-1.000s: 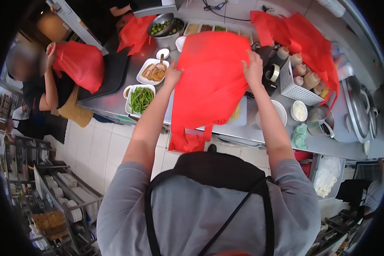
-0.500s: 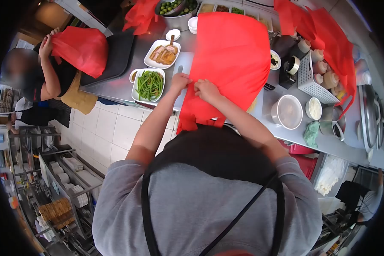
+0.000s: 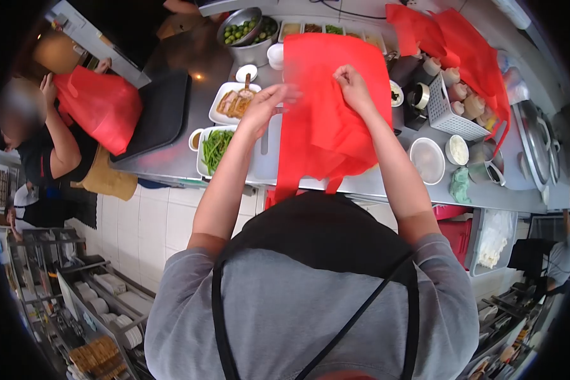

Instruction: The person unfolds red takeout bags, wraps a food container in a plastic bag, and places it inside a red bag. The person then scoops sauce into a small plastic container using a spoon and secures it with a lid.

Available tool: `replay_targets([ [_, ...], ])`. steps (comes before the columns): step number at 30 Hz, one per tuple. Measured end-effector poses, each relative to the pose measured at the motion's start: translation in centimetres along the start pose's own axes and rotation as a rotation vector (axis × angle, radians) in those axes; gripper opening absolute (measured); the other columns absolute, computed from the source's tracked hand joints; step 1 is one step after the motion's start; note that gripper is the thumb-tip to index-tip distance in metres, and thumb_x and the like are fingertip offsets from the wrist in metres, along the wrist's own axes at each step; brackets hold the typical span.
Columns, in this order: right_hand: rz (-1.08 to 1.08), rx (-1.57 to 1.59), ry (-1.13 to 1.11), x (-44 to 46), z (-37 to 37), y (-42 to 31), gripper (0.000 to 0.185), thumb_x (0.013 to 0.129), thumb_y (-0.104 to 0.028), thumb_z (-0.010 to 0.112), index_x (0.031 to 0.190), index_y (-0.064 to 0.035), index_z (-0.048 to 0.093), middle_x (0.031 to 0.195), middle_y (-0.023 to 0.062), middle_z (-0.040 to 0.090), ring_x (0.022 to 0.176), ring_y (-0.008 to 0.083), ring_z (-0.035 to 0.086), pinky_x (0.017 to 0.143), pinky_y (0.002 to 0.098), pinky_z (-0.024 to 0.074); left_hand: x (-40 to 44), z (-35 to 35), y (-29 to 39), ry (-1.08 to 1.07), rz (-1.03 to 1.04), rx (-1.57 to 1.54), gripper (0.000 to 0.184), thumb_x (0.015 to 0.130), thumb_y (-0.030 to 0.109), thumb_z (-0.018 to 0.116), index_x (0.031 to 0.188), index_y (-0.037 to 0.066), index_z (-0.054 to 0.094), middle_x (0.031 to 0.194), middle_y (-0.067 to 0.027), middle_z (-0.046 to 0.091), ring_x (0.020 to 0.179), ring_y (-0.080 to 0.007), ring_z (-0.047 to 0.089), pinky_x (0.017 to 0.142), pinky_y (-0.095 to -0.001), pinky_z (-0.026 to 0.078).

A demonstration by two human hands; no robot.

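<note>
A red fabric bag lies on the counter in front of me, its handles hanging over the near edge. My right hand is closed in a pinch on the bag's upper middle, where the cloth creases beneath it. At the bag's left edge, my left hand has its fingers stretched out and partly blurred, with nothing visible in them. Beside that hand are a white dish of sliced meat and a dish of green beans. A white cutting board shows left of the bag.
At left, a person holds another red bag by a black tray. Behind are a metal bowl of green fruit and several topping containers. To the right stand a basket of bottles, a white tub and metal lids.
My hands have come apart from the bag's near left side. The right moved up and right across the bag, the left slightly up. The bag now lies more creased.
</note>
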State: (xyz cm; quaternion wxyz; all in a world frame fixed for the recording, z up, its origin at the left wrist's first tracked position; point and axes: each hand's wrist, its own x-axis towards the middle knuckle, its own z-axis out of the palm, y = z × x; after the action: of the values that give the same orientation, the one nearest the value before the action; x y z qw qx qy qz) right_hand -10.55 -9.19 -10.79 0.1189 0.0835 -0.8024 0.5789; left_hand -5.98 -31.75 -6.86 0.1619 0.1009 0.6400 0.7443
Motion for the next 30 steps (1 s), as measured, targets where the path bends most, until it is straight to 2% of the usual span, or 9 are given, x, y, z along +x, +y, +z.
replay_targets([
  [2,-0.038,-0.046,0.048,0.8,-1.1,-0.1,0.004,0.081,-0.007,0.049,0.08,-0.0033,0.049,0.072,0.0059,0.053,0.069,0.014,0.051,0.064,0.0265,0.0411,0.6,1.0,1.4,-0.076,0.049,0.017,0.028,0.083,0.023,0.052,0.106,0.006,0.053,0.1,-0.0032,0.058,0.091,-0.0134,0.052,0.072,-0.0276,0.044],
  [5,-0.383,-0.074,0.124,2.1,-1.4,2.6,0.006,0.08,-0.009,0.051,0.081,-0.0036,0.048,0.069,0.0056,0.05,0.065,0.0145,0.048,0.061,0.0271,0.0402,-0.1,3.8,3.0,-0.126,0.401,0.51,0.057,0.068,0.022,0.069,0.117,0.007,0.045,0.119,-0.0077,0.045,0.099,-0.0204,0.05,0.086,-0.0347,0.04],
  [7,-0.294,-0.009,0.051,0.9,-1.4,0.8,0.005,0.082,-0.01,0.048,0.081,-0.0052,0.049,0.071,0.0,0.048,0.066,0.0113,0.046,0.062,0.0247,0.0399,0.7,4.9,2.0,-0.121,0.774,0.67,0.061,0.06,0.019,0.073,0.114,0.01,0.047,0.115,-0.0104,0.046,0.105,-0.024,0.045,0.089,-0.0352,0.036],
  [9,-0.102,0.494,-0.063,0.8,-0.6,1.6,0.011,0.084,-0.015,0.043,0.079,-0.0069,0.047,0.072,-0.0019,0.045,0.069,0.0072,0.045,0.064,0.0185,0.037,-0.4,6.4,3.1,-0.107,0.73,0.642,0.044,0.059,0.008,0.069,0.101,0.008,0.055,0.1,-0.0103,0.049,0.099,-0.0261,0.046,0.085,-0.0342,0.038],
  [18,-0.177,0.296,-0.161,-4.1,2.2,-6.8,0.028,0.08,-0.011,0.042,0.107,-0.0029,0.043,0.104,0.0073,0.044,0.102,0.0166,0.042,0.089,0.0265,0.0306,-4.3,7.7,3.2,-0.161,0.716,0.865,0.043,0.063,0.014,0.068,0.101,0.009,0.051,0.107,-0.007,0.04,0.1,-0.0247,0.044,0.074,-0.0365,0.044],
  [22,-0.21,0.135,-0.169,-3.3,2.8,-4.5,0.034,0.079,-0.007,0.042,0.113,-0.0028,0.042,0.114,0.0093,0.043,0.109,0.0184,0.04,0.093,0.0284,0.0283,-2.1,7.6,1.0,0.116,0.854,0.735,0.021,0.069,0.012,0.062,0.087,0.004,0.055,0.082,-0.0056,0.051,0.079,-0.024,0.052,0.066,-0.0345,0.044],
  [26,-0.254,-0.026,-0.142,-3.6,1.0,-5.7,0.04,0.079,-0.004,0.042,0.118,-0.0027,0.041,0.121,0.0108,0.042,0.114,0.0197,0.039,0.097,0.0299,0.0266,-1.0,5.7,1.9,0.312,0.533,0.418,0.013,0.073,0.006,0.059,0.083,-0.001,0.052,0.073,-0.006,0.052,0.067,-0.0115,0.055,0.054,-0.0272,0.045],
  [28,0.013,0.684,-0.187,-4.5,0.7,-7.5,0.035,0.08,-0.002,0.041,0.115,-0.0013,0.043,0.119,0.0105,0.043,0.114,0.0186,0.039,0.096,0.0298,0.0283,-0.6,4.9,1.4,0.279,0.478,0.287,0.012,0.074,0.003,0.058,0.084,-0.001,0.051,0.074,-0.0044,0.053,0.069,-0.0048,0.052,0.052,-0.022,0.045],
  [30,0.035,0.715,-0.227,-4.5,0.8,-8.5,0.032,0.081,0.001,0.043,0.113,-0.002,0.046,0.12,0.0101,0.042,0.114,0.0183,0.038,0.094,0.0298,0.03,-0.2,4.6,0.5,0.163,0.327,0.03,0.014,0.075,0.001,0.057,0.086,-0.001,0.05,0.078,-0.0024,0.053,0.071,-0.005,0.052,0.054,-0.0205,0.046],
])
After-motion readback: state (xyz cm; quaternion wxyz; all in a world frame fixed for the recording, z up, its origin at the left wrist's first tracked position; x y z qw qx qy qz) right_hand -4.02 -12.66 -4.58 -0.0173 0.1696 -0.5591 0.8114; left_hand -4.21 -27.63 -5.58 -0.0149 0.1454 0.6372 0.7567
